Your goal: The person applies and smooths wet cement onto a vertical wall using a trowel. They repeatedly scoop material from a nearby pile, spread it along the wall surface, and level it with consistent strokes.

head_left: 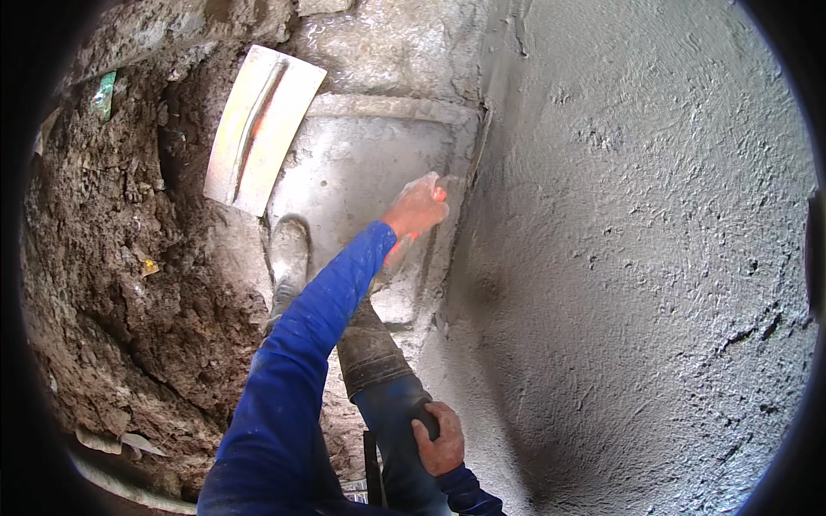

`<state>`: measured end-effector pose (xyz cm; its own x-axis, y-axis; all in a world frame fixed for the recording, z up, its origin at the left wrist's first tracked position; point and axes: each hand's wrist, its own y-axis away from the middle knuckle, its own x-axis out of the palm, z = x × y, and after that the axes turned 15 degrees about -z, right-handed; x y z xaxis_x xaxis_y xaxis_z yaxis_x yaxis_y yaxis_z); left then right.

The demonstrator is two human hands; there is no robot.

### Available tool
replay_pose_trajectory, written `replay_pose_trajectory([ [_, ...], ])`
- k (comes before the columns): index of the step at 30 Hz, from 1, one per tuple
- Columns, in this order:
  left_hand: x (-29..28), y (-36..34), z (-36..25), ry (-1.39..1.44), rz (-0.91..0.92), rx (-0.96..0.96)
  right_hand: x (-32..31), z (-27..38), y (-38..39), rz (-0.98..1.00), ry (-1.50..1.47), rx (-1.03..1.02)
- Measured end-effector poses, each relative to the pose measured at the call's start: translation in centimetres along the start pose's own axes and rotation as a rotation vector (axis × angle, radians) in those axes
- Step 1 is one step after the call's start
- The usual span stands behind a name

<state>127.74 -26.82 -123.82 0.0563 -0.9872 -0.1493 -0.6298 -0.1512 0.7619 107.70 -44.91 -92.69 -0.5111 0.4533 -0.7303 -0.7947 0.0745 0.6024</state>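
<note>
My left hand (419,209) is reached out over a pale cement-covered slab (344,163), beside the wall's foot. It is closed around a tool with an orange-red handle (440,194); the handle shows at both sides of the fist. The rest of the tool is blurred and I cannot make out its shape. My right hand (443,440) holds no tool and rests on my bent knee, thumb and fingers apart. Left of the slab lies a pale rectangular plate (292,99) with a long grey bar down its middle and an orange-red patch beside the bar.
A rough wet grey cement surface (637,241) fills the right side. Broken brown earth (112,249) lies to the left, with a green scrap (104,95) and a small yellow scrap (150,267). My muddy boot (290,249) stands at the slab's left edge.
</note>
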Motion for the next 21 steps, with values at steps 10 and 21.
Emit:
replay_pose_trajectory([
  [10, 0.8, -0.6, -2.5, 0.488, -0.129, -0.186, 0.1, 0.2, -0.1, -0.015, -0.014, -0.003],
  [21, 2.7, -6.8, -3.4, 0.429, 0.034, -0.2, -0.1, 0.0, 0.3, 0.001, 0.007, -0.002],
])
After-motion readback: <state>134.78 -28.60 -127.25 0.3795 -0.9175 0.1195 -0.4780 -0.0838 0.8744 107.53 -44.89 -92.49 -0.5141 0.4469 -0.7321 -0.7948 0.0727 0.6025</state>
